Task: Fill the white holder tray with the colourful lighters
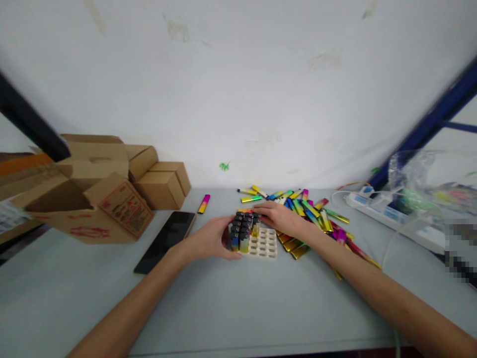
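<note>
A pale slotted tray (267, 244) lies on the table. Several slim metallic sticks with black tips (244, 227), looking like vape pens, stand upright in its left part, while slots on its right show bare. My left hand (214, 239) curves around the tray's left side, thumb at the near edge and fingers behind the upright sticks. At the back of the tray, my right hand (276, 215) has its fingers bent down against the rearmost black tips. What lies between those fingertips is hidden. Right beside that hand spreads a pile of shiny multicoloured sticks (311, 211).
A black phone-like slab (166, 242) lies left of my left hand, with a lone purple-yellow stick (203, 204) behind it. Cardboard boxes (112, 206) stand at the left. A white power strip (395, 219) with cables and a clear plastic bag (428, 184) are at the right.
</note>
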`<action>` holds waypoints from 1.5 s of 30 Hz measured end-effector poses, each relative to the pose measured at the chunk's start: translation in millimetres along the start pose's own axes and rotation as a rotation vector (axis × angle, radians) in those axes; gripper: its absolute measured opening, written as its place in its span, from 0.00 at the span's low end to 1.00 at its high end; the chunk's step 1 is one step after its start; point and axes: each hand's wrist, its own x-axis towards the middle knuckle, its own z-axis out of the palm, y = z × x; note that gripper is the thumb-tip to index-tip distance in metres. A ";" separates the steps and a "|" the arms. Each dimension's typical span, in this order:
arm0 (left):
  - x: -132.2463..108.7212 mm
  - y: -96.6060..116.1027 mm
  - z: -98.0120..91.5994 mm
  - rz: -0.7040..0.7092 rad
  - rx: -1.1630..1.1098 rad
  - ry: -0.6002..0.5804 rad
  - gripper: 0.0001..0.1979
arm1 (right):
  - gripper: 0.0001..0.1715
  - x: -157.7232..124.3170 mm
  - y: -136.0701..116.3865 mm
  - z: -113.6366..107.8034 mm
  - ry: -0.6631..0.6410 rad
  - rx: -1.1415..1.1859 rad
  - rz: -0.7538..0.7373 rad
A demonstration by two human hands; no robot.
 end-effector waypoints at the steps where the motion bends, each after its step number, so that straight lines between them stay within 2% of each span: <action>1: -0.1 0.2 -0.3 0.006 0.005 0.001 0.35 | 0.19 -3.0 0.3 -2.0 -0.013 -0.029 -0.002; 5: -0.1 0.2 -0.5 0.023 -0.003 0.001 0.35 | 0.21 -13.3 -1.1 -6.4 -0.072 -0.161 0.008; 8: -0.2 -0.2 -0.7 0.014 -0.005 0.001 0.36 | 0.22 -17.9 -4.2 -12.1 -0.104 -0.158 0.047; 10: -0.4 -0.7 -1.0 0.013 -0.002 -0.004 0.36 | 0.20 -19.6 -5.8 -19.6 -0.055 -0.116 0.110; 12: -0.6 -1.5 -1.2 0.025 -0.004 -0.008 0.37 | 0.19 -21.0 -6.6 -28.7 0.055 -0.036 0.175; 17: -0.2 -4.7 -0.6 0.043 -0.002 -0.014 0.39 | 0.15 -24.9 -8.8 -44.7 0.352 0.357 0.377; 21: 0.0 -6.7 0.3 0.027 -0.004 -0.006 0.37 | 0.18 -27.6 -13.3 -44.5 0.473 0.830 0.559; 25: -0.2 -6.6 0.0 0.019 -0.028 -0.011 0.32 | 0.20 -27.7 -21.8 -42.8 0.517 1.245 0.609; 30: 0.0 -4.1 -1.3 -0.002 -0.027 -0.024 0.33 | 0.20 -26.1 -38.3 -48.0 0.458 1.527 0.558; 35: -0.3 0.2 -1.0 -0.024 -0.067 -0.030 0.35 | 0.22 -26.2 -49.4 -51.5 0.397 1.443 0.460; 40: 0.5 0.2 -0.8 -0.026 -0.055 -0.022 0.34 | 0.29 -28.1 -50.8 -49.0 0.413 1.245 0.560; 45: 2.0 -4.8 -0.9 0.003 -0.016 -0.013 0.36 | 0.37 -30.3 -47.7 -42.6 0.513 0.828 0.597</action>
